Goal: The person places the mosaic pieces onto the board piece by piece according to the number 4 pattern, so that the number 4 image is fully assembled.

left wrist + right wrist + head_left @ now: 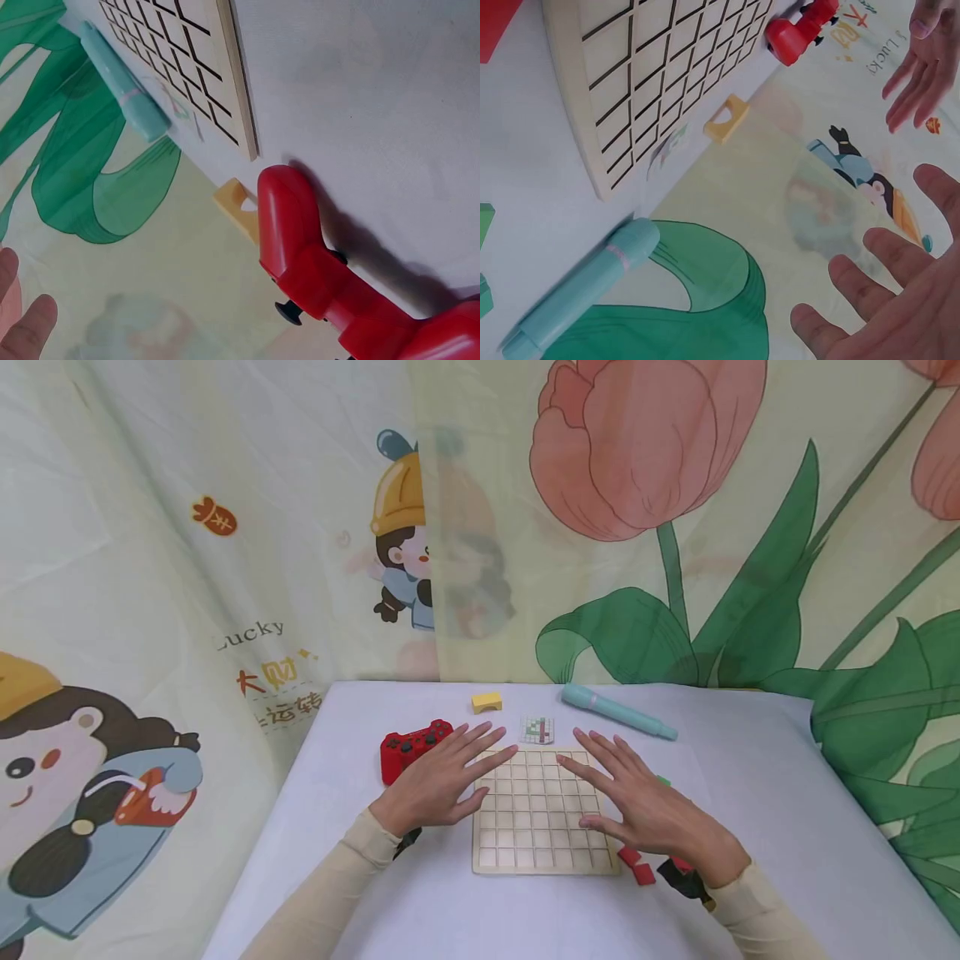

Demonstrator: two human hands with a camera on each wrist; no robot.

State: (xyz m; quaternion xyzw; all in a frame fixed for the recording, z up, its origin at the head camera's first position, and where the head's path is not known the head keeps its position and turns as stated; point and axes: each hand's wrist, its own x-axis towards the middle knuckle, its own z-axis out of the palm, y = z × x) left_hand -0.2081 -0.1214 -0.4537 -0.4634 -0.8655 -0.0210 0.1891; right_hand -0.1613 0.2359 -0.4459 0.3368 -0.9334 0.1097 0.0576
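Note:
Both hands hover over a pale wooden grid board [546, 812] with their fingers spread. My left hand [446, 777] is above the board's left edge, beside a red game controller [408, 747] that it partly covers. On the other side, my right hand [637, 797] hangs above the board's right edge and holds nothing. Below it lie red square pieces [643, 873], and a green piece [663, 781] shows just behind it. The right wrist view shows my right hand's spread fingers [862, 289], with the left hand [930, 64] beyond.
Behind the board lie a small card with a coloured grid [537, 730], a yellow arch block [487, 702] and a teal pen-shaped tube [618, 712]. All rest on a white-covered table [750, 777]. A printed curtain [480, 527] stands along the back and left.

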